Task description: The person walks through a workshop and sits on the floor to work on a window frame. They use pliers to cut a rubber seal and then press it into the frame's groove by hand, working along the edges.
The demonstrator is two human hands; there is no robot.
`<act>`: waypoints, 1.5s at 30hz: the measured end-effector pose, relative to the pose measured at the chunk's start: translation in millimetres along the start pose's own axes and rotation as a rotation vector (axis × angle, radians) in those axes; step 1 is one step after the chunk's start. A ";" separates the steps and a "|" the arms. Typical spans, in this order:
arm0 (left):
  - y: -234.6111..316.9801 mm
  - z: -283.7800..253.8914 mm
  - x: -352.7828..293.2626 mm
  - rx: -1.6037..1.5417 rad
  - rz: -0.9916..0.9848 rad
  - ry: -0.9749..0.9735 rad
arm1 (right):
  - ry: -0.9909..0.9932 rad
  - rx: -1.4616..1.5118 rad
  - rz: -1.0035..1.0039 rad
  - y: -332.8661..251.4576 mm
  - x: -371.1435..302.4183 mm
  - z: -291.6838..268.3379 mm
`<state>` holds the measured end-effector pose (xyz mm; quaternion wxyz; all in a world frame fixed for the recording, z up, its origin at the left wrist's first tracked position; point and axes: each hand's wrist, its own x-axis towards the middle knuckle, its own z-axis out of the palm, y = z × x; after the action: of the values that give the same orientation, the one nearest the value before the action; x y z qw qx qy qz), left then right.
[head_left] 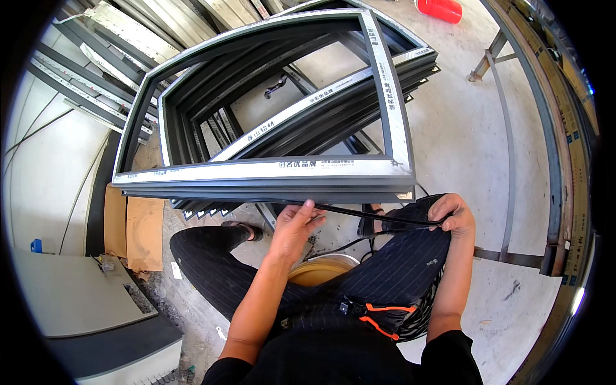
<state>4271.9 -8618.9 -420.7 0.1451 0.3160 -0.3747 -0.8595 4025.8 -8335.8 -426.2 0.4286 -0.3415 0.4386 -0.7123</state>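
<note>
A long black rubber strip (378, 219) runs between my hands, just below the near edge of a grey metal window frame (256, 168). My left hand (296, 228) pinches the strip by thumb and fingertips, close under that edge; the exact grip is partly hidden. Farther right, above my right knee, my right hand (454, 215) is closed around the strip. More of the strip loops down between my legs. This frame lies on a stack of similar frames, its faces covered with printed white film. A tool with orange handles (390, 308) rests on my lap.
Metal profiles (109, 58) lie at the far left. A steel rack (507, 128) stands on the right, a red bucket (440, 9) at the back. Cardboard (144, 228) and a grey-white cabinet (96, 295) are at left. A round tan object (321, 271) sits between my legs.
</note>
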 end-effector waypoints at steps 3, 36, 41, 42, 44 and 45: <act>-2.0 8.3 1.2 0.006 -0.017 -0.039 | -0.003 0.043 0.002 1.4 1.6 -1.5; -12.0 33.0 2.2 0.035 -0.075 0.029 | 0.292 0.248 0.006 3.2 0.5 2.5; -13.1 33.0 3.0 0.029 -0.052 0.012 | 0.340 0.209 0.030 2.0 -1.0 3.7; -13.7 33.0 3.5 0.034 -0.039 0.007 | 0.344 0.203 0.033 1.7 -1.2 4.3; -15.5 32.6 4.3 0.044 -0.013 -0.001 | 0.357 0.192 0.039 1.2 -1.6 5.9; -16.7 31.5 5.0 0.050 -0.004 0.000 | 0.364 0.187 0.041 0.6 -0.9 7.1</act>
<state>4247.3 -8592.7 -418.7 0.1355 0.3202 -0.3952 -0.8502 4032.5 -8337.5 -424.2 0.3866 -0.1568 0.4476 -0.7909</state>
